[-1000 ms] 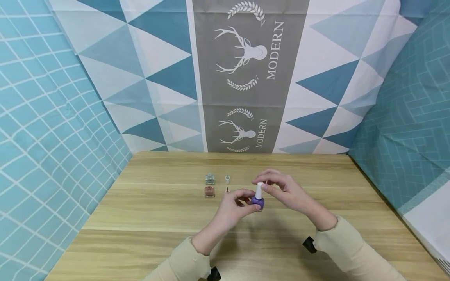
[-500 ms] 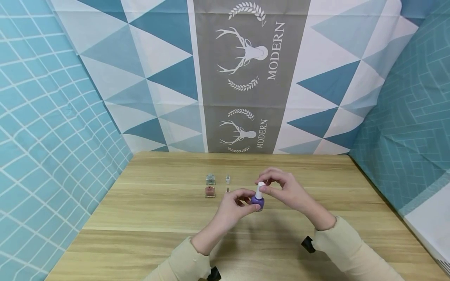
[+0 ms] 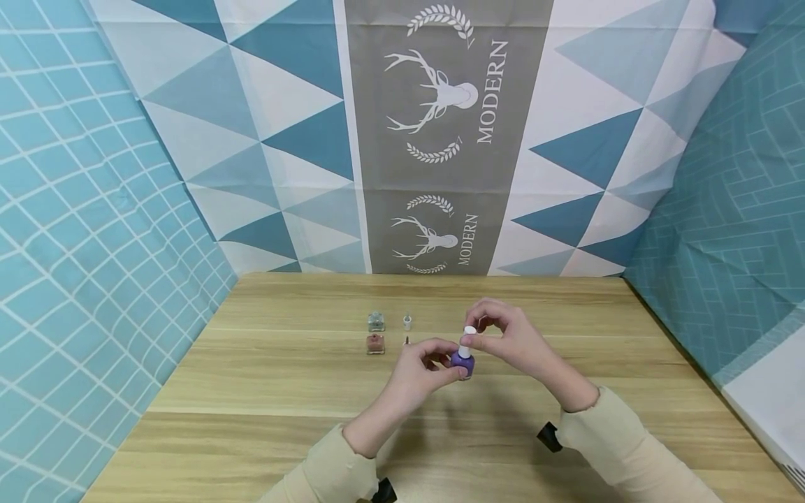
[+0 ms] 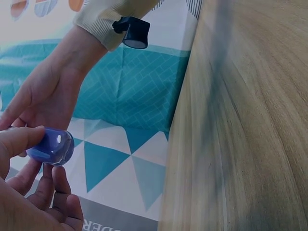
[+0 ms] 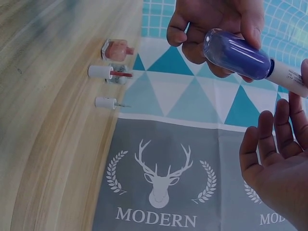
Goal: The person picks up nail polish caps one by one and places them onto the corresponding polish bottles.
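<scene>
A purple nail polish bottle point(image 3: 462, 363) with a white cap point(image 5: 288, 78) is held up above the table, cap still on its neck. My left hand point(image 3: 418, 367) pinches the glass body between thumb and fingers, as the left wrist view also shows. At the top, my right hand point(image 3: 506, 337) grips the white cap with thumb and fingertips. In the right wrist view the bottle point(image 5: 238, 55) lies slantwise between both hands, and its cap is partly hidden at the right edge by the fingers.
Behind the left hand stand an uncapped pink polish bottle point(image 3: 375, 344) and a clear, greyish one point(image 3: 376, 321). Beside them two white brush caps stand with brushes upward, one with a red brush point(image 5: 101, 72) and one with a pale brush point(image 5: 105, 102). Patterned cloth point(image 3: 434, 140) backs the wooden table point(image 3: 283, 391).
My right hand's fingers have shifted slightly around the white cap, curling closer and turning on it. The left hand and the bottle stay nearly in place.
</scene>
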Motion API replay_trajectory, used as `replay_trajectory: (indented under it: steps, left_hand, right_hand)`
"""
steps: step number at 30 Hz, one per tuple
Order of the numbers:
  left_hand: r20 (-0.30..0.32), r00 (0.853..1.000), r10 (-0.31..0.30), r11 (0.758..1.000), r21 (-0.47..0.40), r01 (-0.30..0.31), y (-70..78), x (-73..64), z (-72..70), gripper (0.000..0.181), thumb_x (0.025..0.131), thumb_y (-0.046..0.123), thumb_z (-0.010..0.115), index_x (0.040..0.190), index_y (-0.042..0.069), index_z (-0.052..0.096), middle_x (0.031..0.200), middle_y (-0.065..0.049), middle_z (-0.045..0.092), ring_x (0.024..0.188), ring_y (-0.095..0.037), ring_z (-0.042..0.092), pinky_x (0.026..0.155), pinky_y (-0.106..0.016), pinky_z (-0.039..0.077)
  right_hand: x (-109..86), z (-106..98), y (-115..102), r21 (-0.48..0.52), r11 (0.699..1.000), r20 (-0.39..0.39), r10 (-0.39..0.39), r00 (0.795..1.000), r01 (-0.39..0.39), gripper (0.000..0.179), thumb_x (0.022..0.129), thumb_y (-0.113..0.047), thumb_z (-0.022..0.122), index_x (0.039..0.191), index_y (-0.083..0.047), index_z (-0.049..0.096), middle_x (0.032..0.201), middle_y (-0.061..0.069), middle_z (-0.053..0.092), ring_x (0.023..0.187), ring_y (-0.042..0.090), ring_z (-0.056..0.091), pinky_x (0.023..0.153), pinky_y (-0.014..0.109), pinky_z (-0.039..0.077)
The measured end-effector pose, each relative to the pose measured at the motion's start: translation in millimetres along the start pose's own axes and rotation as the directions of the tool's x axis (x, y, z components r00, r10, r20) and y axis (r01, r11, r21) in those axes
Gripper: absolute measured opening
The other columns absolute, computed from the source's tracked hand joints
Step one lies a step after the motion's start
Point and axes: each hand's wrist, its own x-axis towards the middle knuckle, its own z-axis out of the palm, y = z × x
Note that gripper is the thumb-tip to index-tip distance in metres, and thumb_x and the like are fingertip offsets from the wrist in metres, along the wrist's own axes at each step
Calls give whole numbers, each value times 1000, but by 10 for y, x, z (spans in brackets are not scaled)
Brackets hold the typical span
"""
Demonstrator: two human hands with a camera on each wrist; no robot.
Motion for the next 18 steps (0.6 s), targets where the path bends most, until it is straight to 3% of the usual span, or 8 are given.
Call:
replay_trajectory:
  steps: [5, 10, 13, 18]
  left_hand:
    - [3, 1000, 10, 1000, 1, -10, 3, 1, 4, 27, 76, 19, 79, 102, 14, 71, 90, 2, 68, 82, -11, 58, 70, -24, 47]
    - [3, 1000, 10, 1000, -3, -10, -14, 0, -2, 26, 77, 19, 78, 101, 14, 71, 91, 1, 68, 83, -13, 57, 71, -25, 47]
    - [3, 1000, 0, 1000, -10, 0, -23, -3, -9, 26, 77, 20, 78, 101, 13, 70, 91, 0, 67, 83, -13, 57, 71, -26, 47]
    - [3, 1000, -14, 1000, -16, 14, -23, -7, -21, 27, 78, 19, 78, 102, 13, 70, 91, 1, 67, 85, -15, 57, 71, -26, 48]
  right_hand:
    - [6, 8, -5, 8, 1000, 15, 6, 1000, -6, 16, 80, -6, 74, 85, -12, 60, 86, 1, 59, 81, 13, 56, 76, 32, 50]
    - [5, 1, -10, -9, 1000, 45, 10, 999, -9, 19, 84, -7, 70, 102, -9, 64, 96, 0, 63, 87, 12, 57, 79, 32, 50]
    - [-4, -8, -9, -25, 999, 66, -19, 998, 21, 27, 88, -6, 64, 114, -10, 63, 103, 0, 64, 89, 12, 57, 79, 30, 50]
    - [-21, -23, -28, -33, 995, 88, -86, 992, 89, 30, 92, -2, 55, 119, -12, 62, 109, 1, 64, 91, 13, 58, 77, 29, 50]
